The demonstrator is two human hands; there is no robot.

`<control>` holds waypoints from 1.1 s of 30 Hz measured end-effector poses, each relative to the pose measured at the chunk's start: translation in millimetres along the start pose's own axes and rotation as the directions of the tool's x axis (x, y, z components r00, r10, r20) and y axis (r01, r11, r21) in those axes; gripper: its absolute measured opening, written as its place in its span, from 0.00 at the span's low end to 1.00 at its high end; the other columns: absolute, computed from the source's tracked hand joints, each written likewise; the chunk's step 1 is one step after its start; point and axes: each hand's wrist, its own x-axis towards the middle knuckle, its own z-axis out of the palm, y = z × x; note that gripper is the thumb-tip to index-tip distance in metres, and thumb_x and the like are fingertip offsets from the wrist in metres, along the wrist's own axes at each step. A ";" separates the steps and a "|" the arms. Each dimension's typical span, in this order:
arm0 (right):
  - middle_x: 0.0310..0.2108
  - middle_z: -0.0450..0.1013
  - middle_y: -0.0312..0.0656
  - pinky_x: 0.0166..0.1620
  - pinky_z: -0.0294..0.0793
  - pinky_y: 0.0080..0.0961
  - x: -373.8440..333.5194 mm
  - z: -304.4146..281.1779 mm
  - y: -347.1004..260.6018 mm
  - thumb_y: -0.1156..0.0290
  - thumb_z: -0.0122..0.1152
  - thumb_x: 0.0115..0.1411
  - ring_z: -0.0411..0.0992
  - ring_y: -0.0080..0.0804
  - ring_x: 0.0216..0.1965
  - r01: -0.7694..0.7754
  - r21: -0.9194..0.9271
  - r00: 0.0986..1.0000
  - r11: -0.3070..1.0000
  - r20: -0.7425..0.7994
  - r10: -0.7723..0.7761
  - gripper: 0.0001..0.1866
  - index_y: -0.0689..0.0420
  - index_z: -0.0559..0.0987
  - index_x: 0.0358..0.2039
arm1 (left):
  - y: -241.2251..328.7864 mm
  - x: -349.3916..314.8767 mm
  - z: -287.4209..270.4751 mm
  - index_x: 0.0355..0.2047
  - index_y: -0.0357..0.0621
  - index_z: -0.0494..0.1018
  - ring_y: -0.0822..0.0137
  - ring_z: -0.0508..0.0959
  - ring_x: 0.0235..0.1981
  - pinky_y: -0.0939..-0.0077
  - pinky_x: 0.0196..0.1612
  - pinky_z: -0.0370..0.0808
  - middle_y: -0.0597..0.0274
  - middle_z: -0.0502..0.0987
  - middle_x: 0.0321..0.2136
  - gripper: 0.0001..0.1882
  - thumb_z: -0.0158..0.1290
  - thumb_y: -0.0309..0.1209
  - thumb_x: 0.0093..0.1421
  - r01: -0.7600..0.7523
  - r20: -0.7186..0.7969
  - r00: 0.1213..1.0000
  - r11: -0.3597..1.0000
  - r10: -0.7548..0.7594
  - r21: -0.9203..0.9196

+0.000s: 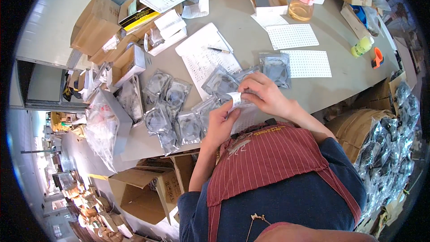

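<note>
Close in front of my body, at the near table edge, both hands meet on a small piece of white printed paper (235, 99), which looks like a label. My left hand (220, 122) pinches its lower left side between thumb and fingers. With bent fingers, my right hand (265, 95) grips its upper right side. Below the hands lies a white printed sheet (245, 119), partly covered. Clear bags with dark, coiled contents surround them: one bag (219, 82) just beyond the hands, another bag (275, 69) beyond my right hand, and several more, such as this bag (191, 126), to the left.
Handwritten papers (201, 54) with a pen (218, 50) lie mid-table. Two label sheets (307, 64) (293, 36) sit farther right, near a pink-lidded jug (301, 5), a yellow-green bottle (362, 46) and an orange tape dispenser (377, 58). Open cartons (143, 192) stand below left.
</note>
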 end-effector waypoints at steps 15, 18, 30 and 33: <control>0.34 0.73 0.41 0.42 0.71 0.31 -8.9 -8.7 30.4 0.77 0.63 0.54 0.72 0.38 0.38 0.036 -0.093 0.994 0.995 -0.102 -0.046 0.07 0.57 0.77 0.35 | -16.9 -1.1 -12.0 0.52 0.35 0.73 0.74 0.76 0.41 0.79 0.46 0.72 0.62 0.79 0.42 0.19 0.54 0.22 0.60 0.165 -0.195 0.943 0.890 -0.269 -0.425; 0.30 0.75 0.41 0.39 0.72 0.27 -14.9 -44.8 72.6 0.74 0.61 0.57 0.73 0.30 0.32 -0.332 0.027 0.930 0.943 -0.159 0.332 0.05 0.60 0.77 0.33 | -10.3 -8.0 -35.8 0.52 0.32 0.73 0.69 0.79 0.40 0.77 0.47 0.72 0.57 0.80 0.43 0.19 0.54 0.20 0.59 0.065 -0.327 0.916 0.891 -0.232 -0.450; 0.25 0.77 0.45 0.34 0.74 0.31 -39.8 -69.9 161.4 0.67 0.59 0.55 0.75 0.38 0.27 -0.556 -0.162 0.797 0.816 0.177 0.578 0.09 0.61 0.79 0.30 | -19.2 -34.2 -50.7 0.54 0.29 0.70 0.69 0.78 0.44 0.76 0.51 0.70 0.55 0.78 0.46 0.19 0.52 0.20 0.61 -0.034 -0.475 0.845 0.861 -0.246 -0.507; 0.25 0.77 0.45 0.34 0.74 0.32 -37.2 -69.5 164.0 0.67 0.59 0.55 0.75 0.38 0.27 -0.538 -0.196 0.801 0.820 0.183 0.570 0.09 0.61 0.79 0.30 | -23.8 -34.0 -47.5 0.54 0.29 0.69 0.71 0.77 0.44 0.77 0.50 0.70 0.56 0.78 0.47 0.20 0.53 0.21 0.61 -0.008 -0.478 0.843 0.883 -0.246 -0.469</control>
